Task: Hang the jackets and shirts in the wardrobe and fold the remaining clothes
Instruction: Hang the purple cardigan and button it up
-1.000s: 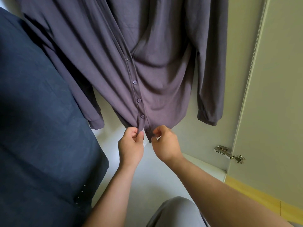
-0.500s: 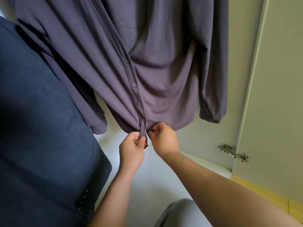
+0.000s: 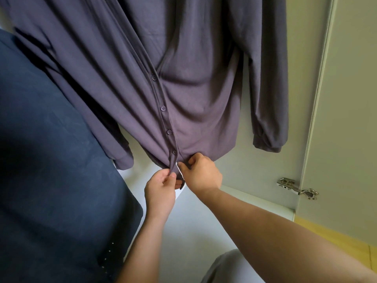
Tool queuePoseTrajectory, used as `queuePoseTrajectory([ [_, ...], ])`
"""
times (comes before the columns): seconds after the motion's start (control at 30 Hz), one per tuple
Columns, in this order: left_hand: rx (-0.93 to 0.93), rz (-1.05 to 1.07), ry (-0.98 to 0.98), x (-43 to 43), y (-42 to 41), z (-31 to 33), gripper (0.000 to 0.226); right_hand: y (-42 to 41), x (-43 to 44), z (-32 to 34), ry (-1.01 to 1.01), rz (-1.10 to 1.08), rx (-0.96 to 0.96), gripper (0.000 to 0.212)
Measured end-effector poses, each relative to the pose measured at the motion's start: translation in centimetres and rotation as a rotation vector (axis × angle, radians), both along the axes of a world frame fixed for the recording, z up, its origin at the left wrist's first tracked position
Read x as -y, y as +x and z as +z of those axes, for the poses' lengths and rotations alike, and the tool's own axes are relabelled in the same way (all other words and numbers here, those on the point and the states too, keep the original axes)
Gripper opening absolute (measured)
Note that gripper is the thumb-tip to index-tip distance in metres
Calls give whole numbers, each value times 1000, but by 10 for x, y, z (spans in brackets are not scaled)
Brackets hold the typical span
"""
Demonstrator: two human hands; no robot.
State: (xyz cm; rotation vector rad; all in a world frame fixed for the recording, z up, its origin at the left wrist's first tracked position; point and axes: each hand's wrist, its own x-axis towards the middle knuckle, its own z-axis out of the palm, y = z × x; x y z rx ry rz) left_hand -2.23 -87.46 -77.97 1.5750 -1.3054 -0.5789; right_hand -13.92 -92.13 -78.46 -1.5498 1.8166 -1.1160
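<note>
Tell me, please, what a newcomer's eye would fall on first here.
The grey-purple cardigan hanging across the upper middle, its lower buttons done up, draws the eye first. Below it, the left hand and right hand pinch its bottom hem at the button strip. A dark blue garment fills the left side, and a metal hinge shines at the right.

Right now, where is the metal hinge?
In the head view, the metal hinge sits low on the right, at the wardrobe door's inner edge, below the hanging cuff of the purple cardigan and right of the right hand.
</note>
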Motion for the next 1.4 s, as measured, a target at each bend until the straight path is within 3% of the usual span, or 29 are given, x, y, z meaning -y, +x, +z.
queuePoseTrajectory([
  [0.3,-107,37,21,0,4,0,7,2,1,-5,-20,55,53,16],
  [0.53,-153,34,23,0,4,0,14,0,-16,-10,-177,152,141,23],
  [0.63,-120,-8,27,0,4,-2,27,-3,-23,-11,-228,192,130,17],
  [0.83,-86,-42,51,1,3,-2,19,-13,-31,-11,-396,313,2,7],
  [1.17,-245,-24,54,4,-4,-4,16,-18,-28,-12,-342,316,-55,15],
  [1.3,-247,-13,56,4,-7,-3,14,-18,-29,-10,-339,266,27,26],
  [1.4,-201,-28,54,3,-7,-5,16,-17,-31,-10,-308,246,86,18],
])
